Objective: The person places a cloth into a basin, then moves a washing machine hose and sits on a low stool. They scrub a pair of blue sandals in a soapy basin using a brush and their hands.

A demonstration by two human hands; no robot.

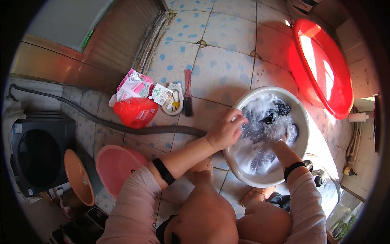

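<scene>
A round white basin point(304, 134) of foamy water stands on the tiled floor in front of me. Dark wet items point(274, 114) lie partly under the suds. My left hand point(227, 129) is raised at the basin's left rim, its fingers curled; whether it holds something small cannot be told. My right hand point(278, 141) reaches down into the foam, its fingers hidden. Left of the basin lie a wooden-handled scrub brush point(188, 91), a white bear-shaped item point(176, 99) with a card tag, a red detergent bottle point(137, 112) and a pink and white plastic packet point(134, 85).
A large red basin point(344, 82) leans at the upper right. A grey corrugated hose point(122, 127) runs across the floor to the left. Pink point(117, 167) and orange point(77, 177) basins stand near a dark front-loading washing machine point(39, 152).
</scene>
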